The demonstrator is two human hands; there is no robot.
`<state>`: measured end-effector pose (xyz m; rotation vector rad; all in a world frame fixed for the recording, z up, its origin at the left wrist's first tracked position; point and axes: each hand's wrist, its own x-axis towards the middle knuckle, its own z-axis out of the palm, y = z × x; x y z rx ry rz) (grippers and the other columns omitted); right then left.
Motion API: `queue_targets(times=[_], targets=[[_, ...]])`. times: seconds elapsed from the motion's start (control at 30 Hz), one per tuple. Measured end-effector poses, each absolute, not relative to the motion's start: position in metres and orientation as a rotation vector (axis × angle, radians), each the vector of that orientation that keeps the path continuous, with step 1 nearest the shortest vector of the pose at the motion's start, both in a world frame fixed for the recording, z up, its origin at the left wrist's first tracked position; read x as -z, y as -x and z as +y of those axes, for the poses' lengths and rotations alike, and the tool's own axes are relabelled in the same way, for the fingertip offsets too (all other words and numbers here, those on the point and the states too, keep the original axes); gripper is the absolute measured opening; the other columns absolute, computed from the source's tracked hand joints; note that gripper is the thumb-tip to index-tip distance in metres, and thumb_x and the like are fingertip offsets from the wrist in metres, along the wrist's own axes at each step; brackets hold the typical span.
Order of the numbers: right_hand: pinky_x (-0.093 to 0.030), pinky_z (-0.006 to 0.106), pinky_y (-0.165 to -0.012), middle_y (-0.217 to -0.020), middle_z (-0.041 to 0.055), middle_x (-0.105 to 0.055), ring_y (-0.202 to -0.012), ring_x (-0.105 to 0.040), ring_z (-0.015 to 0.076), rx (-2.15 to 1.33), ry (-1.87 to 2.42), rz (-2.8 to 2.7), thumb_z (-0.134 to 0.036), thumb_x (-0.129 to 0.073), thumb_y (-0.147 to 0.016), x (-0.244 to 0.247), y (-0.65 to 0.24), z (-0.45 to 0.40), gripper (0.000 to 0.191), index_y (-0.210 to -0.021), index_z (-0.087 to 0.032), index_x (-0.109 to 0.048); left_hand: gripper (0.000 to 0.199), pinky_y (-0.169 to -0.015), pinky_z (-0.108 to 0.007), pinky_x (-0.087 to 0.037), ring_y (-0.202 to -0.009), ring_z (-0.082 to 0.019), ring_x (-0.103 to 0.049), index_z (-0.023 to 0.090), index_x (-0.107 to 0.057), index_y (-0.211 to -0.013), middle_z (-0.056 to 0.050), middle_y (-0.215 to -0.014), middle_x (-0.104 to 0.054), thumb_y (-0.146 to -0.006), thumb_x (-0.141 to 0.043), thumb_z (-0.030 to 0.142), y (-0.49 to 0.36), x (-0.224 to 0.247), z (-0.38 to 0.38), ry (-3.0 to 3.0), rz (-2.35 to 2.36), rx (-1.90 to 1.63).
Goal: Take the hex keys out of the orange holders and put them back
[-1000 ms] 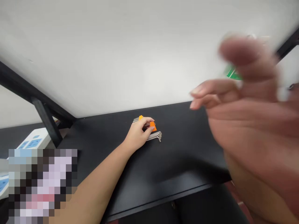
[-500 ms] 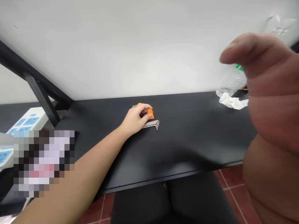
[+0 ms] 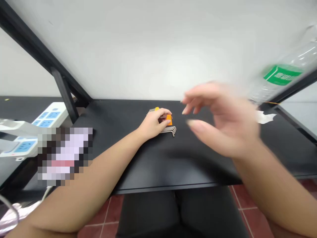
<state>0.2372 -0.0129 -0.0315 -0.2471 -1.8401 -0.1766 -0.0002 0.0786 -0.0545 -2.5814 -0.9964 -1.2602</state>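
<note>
On the black table, my left hand (image 3: 156, 123) has its fingers and thumb around the orange hex key holder (image 3: 169, 119), and part of the holder is hidden beneath them. Several silver hex keys (image 3: 170, 129) lie just in front of it, their bent ends pointing right. More thin metal ends (image 3: 151, 111) show beyond the knuckles. My right hand (image 3: 223, 119), blurred by motion, is raised over the table to the right of the holder. Its thumb and fingers are apart with nothing between them.
A clear plastic bottle with a green label (image 3: 282, 75) leans at the back right, near crumpled white tissue (image 3: 266, 117). At left are a white power strip (image 3: 53, 114) and a pixelated object (image 3: 66, 153). A black frame bar (image 3: 64, 94) rises by the white wall.
My right hand has come down and inward from close to the camera at the right. My left hand stays on the holder. The view has shifted, revealing more of the bottle.
</note>
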Motion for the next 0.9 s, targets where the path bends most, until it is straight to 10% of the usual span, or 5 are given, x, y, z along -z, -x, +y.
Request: queue_targets(times=[0.1,0.43,0.9], targets=[[-0.053,0.031,-0.064,-0.081,-0.0002,-0.065,-0.067,-0.061,0.0145,-0.101,0.600,-1.873,-0.025,-0.066,-0.083,0.058,-0.213,0.049,0.019,-0.101,-0.020,-0.061,0.021,-0.082,-0.028,-0.057,-0.083,-0.016,-0.071,0.018,-0.068,-0.106,-0.003,-0.096,-0.075,-0.086,-0.065,0.024,0.000,0.054,0.077,2.569,-0.965,1.300],[-0.050,0.025,-0.057,-0.076,-0.0039,-0.063,-0.060,-0.061,0.0120,-0.932,0.545,-1.651,-0.019,-0.061,-0.077,0.085,-0.187,0.093,0.024,-0.099,-0.021,-0.054,0.016,-0.086,-0.031,-0.056,-0.091,-0.017,-0.070,0.020,-0.067,-0.104,-0.002,-0.100,-0.074,-0.091,-0.062,0.028,-0.002,0.056,0.077,2.667,-1.012,1.305],[-0.049,0.026,-0.059,-0.078,-0.0006,-0.065,-0.063,-0.060,0.0128,-0.902,0.569,-1.611,-0.021,-0.063,-0.073,0.087,-0.190,0.101,0.024,-0.097,-0.018,-0.065,0.016,-0.079,-0.030,-0.054,-0.085,-0.016,-0.066,0.022,-0.066,-0.104,-0.001,-0.096,-0.071,-0.089,-0.062,0.025,0.003,0.055,0.081,2.688,-1.048,1.323]])
